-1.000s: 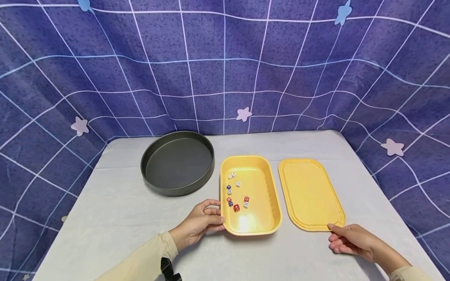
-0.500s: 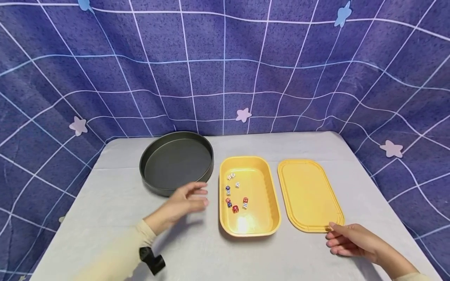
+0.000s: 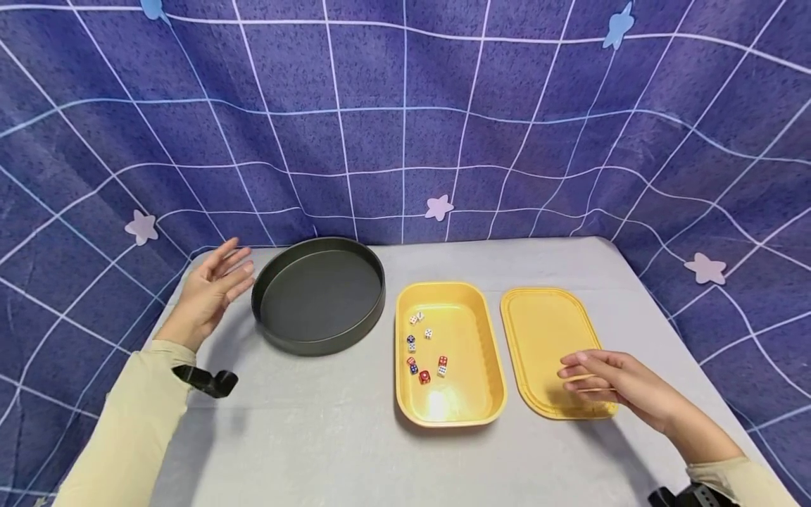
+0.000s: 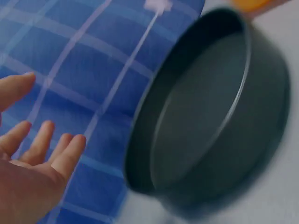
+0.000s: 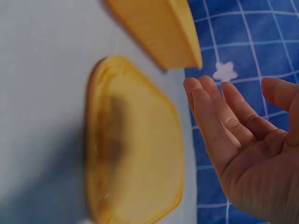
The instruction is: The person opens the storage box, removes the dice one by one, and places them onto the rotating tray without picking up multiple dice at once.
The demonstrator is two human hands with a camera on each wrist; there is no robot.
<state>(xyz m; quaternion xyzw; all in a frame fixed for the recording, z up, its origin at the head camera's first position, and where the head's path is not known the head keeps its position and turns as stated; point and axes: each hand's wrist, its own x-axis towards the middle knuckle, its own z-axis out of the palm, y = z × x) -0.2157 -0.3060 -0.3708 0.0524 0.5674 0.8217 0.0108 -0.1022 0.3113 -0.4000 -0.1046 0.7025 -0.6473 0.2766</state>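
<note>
My left hand (image 3: 212, 289), fingers spread and holding nothing, is raised just left of the round black pan (image 3: 323, 299). The left wrist view shows the same pan (image 4: 201, 112) with its inside bare and a gap between it and my fingers (image 4: 70, 156). Over the near end of the flat yellow lid (image 3: 548, 338) hovers my right hand (image 3: 617, 384), its fingers loosely extended. In the right wrist view the lid (image 5: 145, 140) lies on the table under the hand's shadow. Between pan and lid stands a yellow rectangular tub (image 3: 475, 352) with several red, white and blue dice (image 3: 424, 377) inside.
A pale grey cloth covers the table (image 3: 304, 436). A blue-purple curtain (image 3: 355, 134) with a white grid and stars rises behind the table and along its sides. The tub and the lid stand close together with a narrow strip of cloth between them.
My left hand has left the tub's left edge and swung left and away to beside the pan. My right hand has let go of the lid's near corner and risen over it.
</note>
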